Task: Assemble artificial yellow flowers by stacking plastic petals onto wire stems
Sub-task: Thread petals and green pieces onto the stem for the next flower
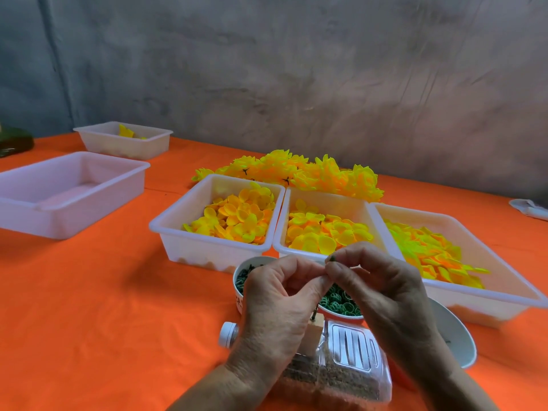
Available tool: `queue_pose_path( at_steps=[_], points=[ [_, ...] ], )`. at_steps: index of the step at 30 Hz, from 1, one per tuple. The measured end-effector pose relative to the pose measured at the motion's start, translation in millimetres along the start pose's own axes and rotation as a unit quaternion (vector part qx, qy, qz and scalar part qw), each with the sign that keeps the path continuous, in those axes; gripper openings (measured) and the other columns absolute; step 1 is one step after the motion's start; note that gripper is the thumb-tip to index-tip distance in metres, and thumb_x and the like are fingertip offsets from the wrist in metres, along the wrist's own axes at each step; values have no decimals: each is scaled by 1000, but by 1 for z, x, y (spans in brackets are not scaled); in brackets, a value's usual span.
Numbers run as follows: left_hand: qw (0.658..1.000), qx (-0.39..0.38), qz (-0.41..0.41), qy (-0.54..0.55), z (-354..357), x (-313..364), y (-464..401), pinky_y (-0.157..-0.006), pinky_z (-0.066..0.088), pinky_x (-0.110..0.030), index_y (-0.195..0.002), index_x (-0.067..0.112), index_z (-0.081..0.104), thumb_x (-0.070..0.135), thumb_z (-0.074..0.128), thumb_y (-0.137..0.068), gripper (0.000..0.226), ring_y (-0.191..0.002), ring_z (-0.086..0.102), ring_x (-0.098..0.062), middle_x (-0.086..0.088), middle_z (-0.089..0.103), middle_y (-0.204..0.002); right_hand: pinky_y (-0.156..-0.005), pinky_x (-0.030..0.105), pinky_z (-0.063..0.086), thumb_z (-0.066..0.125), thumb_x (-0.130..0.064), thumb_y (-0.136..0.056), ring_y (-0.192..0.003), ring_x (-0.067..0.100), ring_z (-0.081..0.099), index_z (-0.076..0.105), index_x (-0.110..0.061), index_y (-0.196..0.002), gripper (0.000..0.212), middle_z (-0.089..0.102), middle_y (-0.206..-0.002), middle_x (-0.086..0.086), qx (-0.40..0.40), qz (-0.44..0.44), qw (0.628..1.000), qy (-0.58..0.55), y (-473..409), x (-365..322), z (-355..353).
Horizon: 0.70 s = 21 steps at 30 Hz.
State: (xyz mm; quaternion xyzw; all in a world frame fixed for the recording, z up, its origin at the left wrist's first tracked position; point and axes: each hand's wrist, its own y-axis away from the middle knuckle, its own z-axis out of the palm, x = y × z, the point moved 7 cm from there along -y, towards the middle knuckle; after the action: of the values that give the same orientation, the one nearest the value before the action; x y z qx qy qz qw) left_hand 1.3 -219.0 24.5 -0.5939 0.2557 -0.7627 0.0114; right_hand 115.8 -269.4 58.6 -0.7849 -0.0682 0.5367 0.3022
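- Head view: the left hand [278, 295] and right hand [382, 280] meet fingertip to fingertip at 6 o'clock, above a clear plastic bottle [341, 360] lying on the orange tablecloth [103, 307].
- The right hand's thumb and forefinger pinch a small dark green piece [331, 258]; the left hand's curled fingers touch them, but what it grips I cannot tell.
- Beneath the hands stand two cups of green rings [338, 301].
- At 12 o'clock, three white trays hold yellow petals [237, 218]; finished yellow flowers [296, 170] lie behind them.
- At 9 o'clock sits an empty white tray [71, 194].
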Motion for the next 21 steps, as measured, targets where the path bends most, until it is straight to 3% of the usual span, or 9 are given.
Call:
queue_pose_path(
  at_steps=[3, 5, 11, 15, 21],
  points=[
    [1000, -3, 2, 0, 1, 0, 0, -64, 53, -24, -77, 17, 74, 36, 75, -64, 22, -68, 69, -14, -4, 73, -72, -64, 22, 51, 74, -29, -72, -70, 13, 64, 70, -14, -79, 17, 67, -74, 4, 14, 26, 998, -56, 3, 5, 0],
    [1000, -1, -4, 3, 0, -1, -1, -67, 55, -30, -76, 15, 73, 35, 75, -63, 24, -70, 70, -18, -5, 73, -72, -63, 19, 50, 74, -27, -69, -69, 10, 63, 72, -15, -76, 14, 67, -70, 2, 17, 97, 987, -128, 6, 17, 1],
    [1000, 13, -18, 22, 1, -3, -2, -54, 49, -17, -74, 10, 73, 6, 77, -73, 5, -59, 65, -6, -3, 72, -67, -61, 21, 50, 70, -18, -62, -62, 9, 61, 70, -14, -64, 4, 63, -67, 1, 39, 287, 884, -366, 11, 44, 22],
    [999, 22, -24, 35, 1, -5, -2, -55, 51, -19, -73, 7, 71, 0, 75, -75, 8, -58, 65, -8, -4, 72, -66, -67, 26, 40, 65, -15, -71, -67, 13, 56, 63, -6, -81, 14, 60, -77, 7, 54, 337, 854, -393, 13, 49, 29],
    [999, 25, -25, 37, 1, -5, -2, -55, 51, -19, -72, 10, 72, -1, 74, -76, 12, -58, 65, -7, -4, 72, -67, -71, 26, 41, 65, -14, -69, -76, 16, 56, 64, -6, -76, 11, 59, -83, 11, 56, 344, 847, -402, 14, 49, 28]
  ],
)
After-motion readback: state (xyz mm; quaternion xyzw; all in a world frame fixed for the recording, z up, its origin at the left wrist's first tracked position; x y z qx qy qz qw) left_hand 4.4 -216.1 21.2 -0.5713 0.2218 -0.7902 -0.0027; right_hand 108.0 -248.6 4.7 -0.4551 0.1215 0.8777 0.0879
